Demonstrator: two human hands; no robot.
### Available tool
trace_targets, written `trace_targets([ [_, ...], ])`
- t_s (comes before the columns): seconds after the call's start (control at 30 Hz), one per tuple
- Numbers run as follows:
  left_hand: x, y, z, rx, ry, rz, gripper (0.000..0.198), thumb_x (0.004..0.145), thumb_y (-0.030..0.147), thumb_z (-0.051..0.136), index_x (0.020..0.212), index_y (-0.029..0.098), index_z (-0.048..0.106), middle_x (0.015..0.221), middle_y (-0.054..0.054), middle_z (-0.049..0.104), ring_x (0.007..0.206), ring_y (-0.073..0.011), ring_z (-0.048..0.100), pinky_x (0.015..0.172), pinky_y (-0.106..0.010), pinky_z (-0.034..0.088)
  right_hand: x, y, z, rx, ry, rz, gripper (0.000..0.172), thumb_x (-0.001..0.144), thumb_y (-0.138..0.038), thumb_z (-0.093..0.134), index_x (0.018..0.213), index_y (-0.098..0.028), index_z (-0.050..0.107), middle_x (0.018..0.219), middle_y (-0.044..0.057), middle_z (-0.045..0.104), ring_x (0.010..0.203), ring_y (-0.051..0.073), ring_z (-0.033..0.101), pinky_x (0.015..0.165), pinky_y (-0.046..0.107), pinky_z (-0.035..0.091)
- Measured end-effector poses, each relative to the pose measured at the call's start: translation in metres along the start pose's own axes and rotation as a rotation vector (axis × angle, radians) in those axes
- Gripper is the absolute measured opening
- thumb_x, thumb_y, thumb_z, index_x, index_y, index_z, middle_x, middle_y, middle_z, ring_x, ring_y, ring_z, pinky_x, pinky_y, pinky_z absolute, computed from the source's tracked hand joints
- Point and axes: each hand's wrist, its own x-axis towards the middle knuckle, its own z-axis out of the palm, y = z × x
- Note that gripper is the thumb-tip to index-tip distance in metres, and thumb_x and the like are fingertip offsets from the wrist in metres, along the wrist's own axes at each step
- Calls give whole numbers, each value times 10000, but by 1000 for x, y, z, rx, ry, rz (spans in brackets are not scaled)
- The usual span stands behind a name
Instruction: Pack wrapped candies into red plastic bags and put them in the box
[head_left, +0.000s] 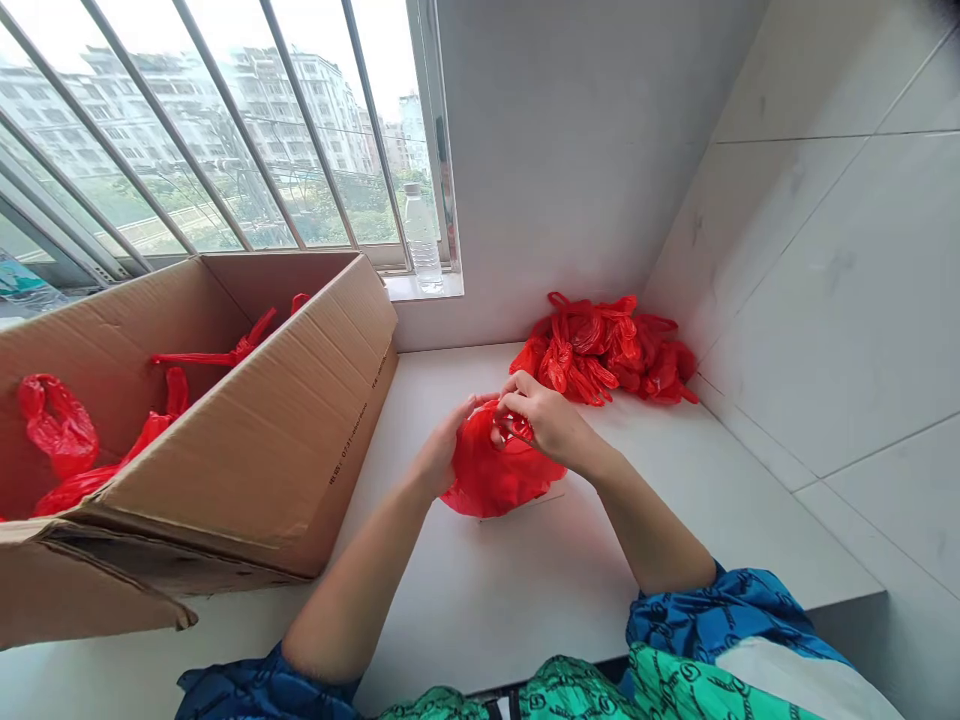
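Observation:
A full, rounded red plastic bag [491,484] sits on the white counter in front of me. My left hand [448,440] grips its upper left side, with the thumb and some fingertips partly hidden. At the top of the bag, my right hand [551,418] has its fingers curled and pinched on the gathered plastic around the bag's handles. What the bag contains is hidden. Just beyond my hands, a heap of knotted red plastic bags [600,350] rests against the wall.
On the left stands a large open cardboard box [300,420] with several red bags inside. A clear plastic bottle [422,240] is on the sill of the barred window. White tiled wall [847,300] bounds the counter [675,500] on the right.

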Motion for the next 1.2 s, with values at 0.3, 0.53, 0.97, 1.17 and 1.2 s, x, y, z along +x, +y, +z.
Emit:
trace_targets([
  [0.3, -13, -2, -5, 240, 12, -13, 314, 852, 439, 709, 1033, 183, 711, 917, -55, 736, 746, -145, 664, 673, -232, 507, -7, 5, 13, -239, 206, -158, 129, 919, -181, 542, 826, -212, 458, 923, 37, 548, 658, 124, 446, 541, 251, 319],
  [0.53, -26, 1, -34, 866, 414, 413, 258, 868, 455, 678, 926, 222, 772, 996, -36, 756, 933, -197, 682, 854, -284, 529, -56, 15, -5, -31, 124, -69, 342, 992, -290, 476, 667, -207, 408, 852, 34, 517, 727, 142, 465, 654, 284, 392],
  [0.97, -50, -46, -61, 1063, 412, 104, 606, 971, 615, 382, 1448, 248, 452, 1391, -115, 573, 1289, -290, 540, 1039, -459, 461, -113, 66, 5, 84, -94, 269, 651, 856, -477, 660, 1434, -305, 416, 1527, 108, 407, 1394, 305, 415, 1126, 539, 368],
  [1.17, -25, -58, -23, 1567, 192, 384, 484, 934, 528, 534, 1314, 230, 570, 1408, -109, 547, 1290, -315, 506, 1110, -527, 381, -72, 56, 53, 18, -240, -24, 910, 871, -424, 629, 1587, -277, 87, 1632, 101, 250, 1509, 279, 218, 1222, 565, 163],
  [1.2, -22, -62, -23, 1621, 202, 444, 435, 959, 456, 514, 1324, 223, 559, 1423, -108, 537, 1311, -298, 494, 1133, -519, 358, -69, 57, 59, 49, -251, -13, 881, 895, -435, 597, 1588, -279, 75, 1627, 95, 268, 1504, 268, 238, 1222, 560, 172],
])
